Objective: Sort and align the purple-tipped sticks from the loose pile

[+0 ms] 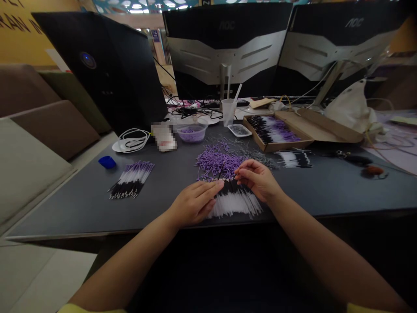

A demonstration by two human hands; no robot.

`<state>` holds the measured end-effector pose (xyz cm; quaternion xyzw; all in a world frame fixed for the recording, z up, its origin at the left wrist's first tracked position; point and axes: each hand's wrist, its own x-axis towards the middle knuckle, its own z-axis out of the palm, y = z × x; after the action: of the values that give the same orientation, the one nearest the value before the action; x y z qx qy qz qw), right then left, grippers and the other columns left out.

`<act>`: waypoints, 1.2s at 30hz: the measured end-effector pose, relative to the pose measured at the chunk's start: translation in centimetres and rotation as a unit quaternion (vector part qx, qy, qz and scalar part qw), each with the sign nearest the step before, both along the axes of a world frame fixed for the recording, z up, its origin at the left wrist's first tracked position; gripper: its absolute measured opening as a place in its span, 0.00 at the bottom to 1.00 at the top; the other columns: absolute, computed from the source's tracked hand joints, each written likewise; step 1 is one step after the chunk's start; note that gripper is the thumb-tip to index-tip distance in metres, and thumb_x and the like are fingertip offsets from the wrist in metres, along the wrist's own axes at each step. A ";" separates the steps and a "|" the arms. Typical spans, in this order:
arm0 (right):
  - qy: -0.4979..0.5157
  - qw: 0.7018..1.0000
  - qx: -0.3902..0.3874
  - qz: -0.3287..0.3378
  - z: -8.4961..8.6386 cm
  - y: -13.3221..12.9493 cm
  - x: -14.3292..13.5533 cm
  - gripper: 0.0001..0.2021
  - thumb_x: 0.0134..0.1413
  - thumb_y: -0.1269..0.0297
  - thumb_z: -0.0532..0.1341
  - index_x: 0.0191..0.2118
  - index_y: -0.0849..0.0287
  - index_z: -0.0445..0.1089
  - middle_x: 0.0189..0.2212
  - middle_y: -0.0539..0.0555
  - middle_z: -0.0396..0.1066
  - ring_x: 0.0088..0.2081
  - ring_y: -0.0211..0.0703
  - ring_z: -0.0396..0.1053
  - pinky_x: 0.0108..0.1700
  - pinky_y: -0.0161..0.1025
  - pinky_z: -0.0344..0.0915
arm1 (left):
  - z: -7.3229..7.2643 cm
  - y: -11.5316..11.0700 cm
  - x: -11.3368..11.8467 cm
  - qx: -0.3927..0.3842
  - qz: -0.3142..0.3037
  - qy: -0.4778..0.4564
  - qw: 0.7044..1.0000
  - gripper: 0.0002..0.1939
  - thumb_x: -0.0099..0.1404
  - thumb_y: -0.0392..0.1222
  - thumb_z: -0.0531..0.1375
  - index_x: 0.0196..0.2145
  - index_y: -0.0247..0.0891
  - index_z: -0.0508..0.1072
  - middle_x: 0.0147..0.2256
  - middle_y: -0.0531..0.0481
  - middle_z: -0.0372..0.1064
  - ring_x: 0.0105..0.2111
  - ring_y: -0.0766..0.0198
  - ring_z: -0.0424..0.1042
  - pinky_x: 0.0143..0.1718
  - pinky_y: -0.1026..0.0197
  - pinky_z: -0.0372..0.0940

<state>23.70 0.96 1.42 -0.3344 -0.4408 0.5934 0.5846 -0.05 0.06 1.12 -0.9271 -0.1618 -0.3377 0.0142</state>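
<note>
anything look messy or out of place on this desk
Somewhat: purple pieces lie in a jumbled heap, with grey pieces strewn beside them, unlike the lined-up bundle of sticks at the left. Black cables tangle beyond the plastic bowl. Nothing looks clearly damaged.

Left hand [194, 202] partly covering black-and-white sticks [237, 204]
Right hand [259, 180] is curling close by; purple pieces [215, 161] are lying just beyond both.
</note>
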 end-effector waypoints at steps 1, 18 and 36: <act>0.006 1.000 0.001 0.007 0.0 0.0 0.0 0.12 0.41 0.63 0.72 0.30 0.57 0.70 0.29 0.49 0.76 0.28 0.36 0.73 0.30 0.33 0.70 | -0.1 0.0 -0.1 0.005 0.003 -0.013 1.000 0.28 0.65 0.30 0.52 0.62 0.37 0.56 0.53 0.40 0.67 0.53 0.59 0.67 0.51 0.55 0.67; 0.012 0.998 0.026 0.064 0.0 -0.5 0.2 0.09 0.45 0.66 0.70 0.31 0.57 0.70 0.33 0.51 0.78 0.33 0.39 0.76 0.36 0.37 0.74 | -1.1 0.0 -0.1 -0.006 0.085 0.006 0.996 0.25 0.63 0.28 0.51 0.58 0.37 0.60 0.44 0.44 0.74 0.42 0.62 0.75 0.43 0.59 0.72; -0.041 0.995 0.039 0.083 -0.1 -0.6 0.0 0.08 0.44 0.66 0.70 0.31 0.58 0.72 0.36 0.52 0.77 0.34 0.39 0.76 0.36 0.36 0.74 | -0.7 -0.2 0.1 -0.001 0.094 0.006 0.996 0.26 0.64 0.29 0.50 0.59 0.39 0.58 0.44 0.44 0.74 0.39 0.62 0.76 0.38 0.61 0.72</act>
<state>23.70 0.35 1.31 -0.2978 -0.5136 0.6077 0.5275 0.05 -0.12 0.42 -0.9097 -0.2487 -0.3294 0.0461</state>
